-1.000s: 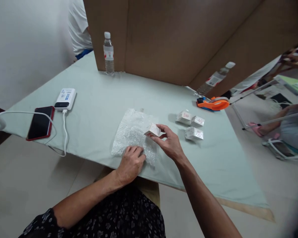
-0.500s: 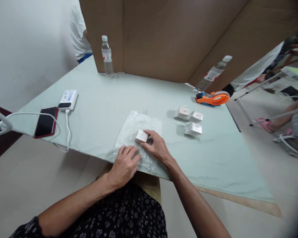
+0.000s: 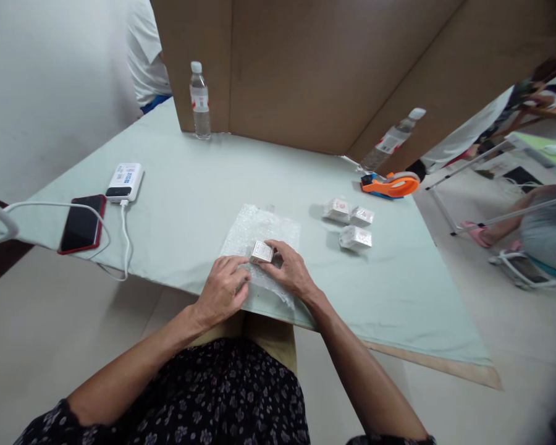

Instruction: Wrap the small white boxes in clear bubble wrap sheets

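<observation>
A small white box [image 3: 262,251] rests on a sheet of bubble wrap [image 3: 262,232] near the front edge of the pale green table [image 3: 199,185]. My right hand [image 3: 290,270] pinches the box from the right side. My left hand [image 3: 222,292] has its fingers curled on the near edge of the bubble wrap, right beside the box. To the right lie three small boxes wrapped in bubble wrap [image 3: 349,224].
An orange tape dispenser [image 3: 390,185] and two water bottles [image 3: 200,101] [image 3: 389,142] stand before a cardboard screen [image 3: 324,68]. A power bank [image 3: 125,182] and a red phone [image 3: 82,223] lie left. Other people sit at the back left and right.
My right hand brought the box down from the air onto the bubble wrap. My left hand slid toward the box and curled onto the wrap's near edge.
</observation>
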The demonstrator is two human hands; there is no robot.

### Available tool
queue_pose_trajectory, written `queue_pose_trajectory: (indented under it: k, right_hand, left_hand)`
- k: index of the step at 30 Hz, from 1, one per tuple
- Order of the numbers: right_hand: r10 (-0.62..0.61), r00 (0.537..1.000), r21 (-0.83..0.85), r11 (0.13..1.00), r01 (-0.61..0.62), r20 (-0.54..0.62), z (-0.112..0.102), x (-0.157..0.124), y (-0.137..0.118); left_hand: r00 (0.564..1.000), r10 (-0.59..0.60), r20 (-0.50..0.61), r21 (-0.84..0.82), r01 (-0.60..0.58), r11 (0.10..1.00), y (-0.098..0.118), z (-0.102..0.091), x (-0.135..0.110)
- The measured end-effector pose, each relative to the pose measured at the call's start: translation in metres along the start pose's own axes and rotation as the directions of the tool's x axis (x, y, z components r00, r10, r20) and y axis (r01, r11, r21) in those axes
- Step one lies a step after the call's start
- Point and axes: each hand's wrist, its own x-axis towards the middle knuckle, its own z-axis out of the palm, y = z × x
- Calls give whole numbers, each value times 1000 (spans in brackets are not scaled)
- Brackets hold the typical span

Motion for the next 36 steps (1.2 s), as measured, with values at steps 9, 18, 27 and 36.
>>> queue_pose_trajectory:
  k: [9, 18, 27, 36]
  right_hand:
    - [27, 952, 319, 939, -129, 306, -60, 4, -5]
    - [96, 990, 223, 968, -118, 104, -42, 3, -6]
    - [219, 975, 387, 896, -219, 44, -23, 2, -2]
    - [113, 940, -7, 993, -121, -323, -47, -13, -12]
  left_hand:
    - [989, -131, 69, -202, 143, 969, -10, -2, 39]
    - [911, -297, 287, -310, 382, 871, -27, 2, 82]
    - [880, -348, 322, -423, 463, 779, -31, 11, 78]
    - [848, -346, 402, -418, 506, 754, -36, 9, 83]
